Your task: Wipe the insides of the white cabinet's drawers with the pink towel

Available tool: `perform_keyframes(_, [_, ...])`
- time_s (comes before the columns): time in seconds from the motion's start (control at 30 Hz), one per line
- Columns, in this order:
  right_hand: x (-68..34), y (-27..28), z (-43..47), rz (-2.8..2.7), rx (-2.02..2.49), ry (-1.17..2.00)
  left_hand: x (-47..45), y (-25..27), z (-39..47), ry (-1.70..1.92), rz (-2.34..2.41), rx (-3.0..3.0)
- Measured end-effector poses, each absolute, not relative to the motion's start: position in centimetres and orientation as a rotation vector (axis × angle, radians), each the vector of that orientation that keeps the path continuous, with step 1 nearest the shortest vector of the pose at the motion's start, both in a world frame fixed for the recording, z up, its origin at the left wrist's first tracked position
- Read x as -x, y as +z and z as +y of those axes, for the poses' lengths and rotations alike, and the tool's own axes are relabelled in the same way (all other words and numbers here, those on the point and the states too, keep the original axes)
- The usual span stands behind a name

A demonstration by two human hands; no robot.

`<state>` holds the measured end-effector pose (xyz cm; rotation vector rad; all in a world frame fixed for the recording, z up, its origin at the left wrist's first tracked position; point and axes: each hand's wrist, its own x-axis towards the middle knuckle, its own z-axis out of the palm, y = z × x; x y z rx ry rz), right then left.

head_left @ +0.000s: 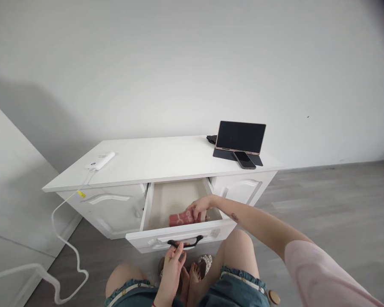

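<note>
A white drawer (176, 198) stands pulled out of the middle of the cabinet. Its black handle (194, 243) is pinched at the left end between the thumb and fingers of my left hand (173, 265). Inside the drawer, toward the front right, lies a reddish-pink, soft-looking cloth item (181, 218) with pale markings; its exact kind does not show. My right hand (202, 205) reaches in from the right and its fingers are closed on the right part of this item. The fingertips are partly hidden.
On the white cabinet (153, 157), a tablet (241, 136) leans on a dark stand with a phone (244, 160) before it. A black item (211, 139) sits behind. At left, a white power bank (102, 161) joins a white cable (71, 246). My knees are below the drawer.
</note>
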<state>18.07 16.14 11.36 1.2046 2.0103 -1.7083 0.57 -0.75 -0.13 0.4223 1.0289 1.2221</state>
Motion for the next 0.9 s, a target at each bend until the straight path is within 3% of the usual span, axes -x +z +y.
perform_keyframes(0.1, [-19.4,15.7,14.5,2.192,-1.211,-1.95,-0.7,0.2,-0.8,1.228,1.024,-0.412])
perform_keyframes(0.2, [-21.9,19.7,10.9,2.537,-1.285,-1.803,-0.6,0.3,-0.9,1.242,1.016,-0.367])
perform_keyframes(0.3, [-24.5,20.2,6.3,2.864,-1.491,-1.309,-0.7,-0.2,-1.0,1.293,0.983,-0.294])
perform_keyframes(0.43, [-25.7,15.7,1.6,2.918,-1.846,-0.426,-1.1,-1.3,-1.0,1.369,0.98,-0.248])
perform_keyframes(0.57, [-23.5,11.1,-0.1,2.934,-1.842,0.056,-1.5,-1.0,-1.2,1.36,1.01,-0.257])
perform_keyframes(0.7, [-18.5,9.3,0.4,2.97,-1.749,0.198,-1.7,-0.5,-1.3,1.339,0.988,-0.371])
perform_keyframes(0.9, [-9.2,8.9,1.1,3.158,-1.463,0.068,-3.7,-0.5,0.5,1.472,1.276,-0.599])
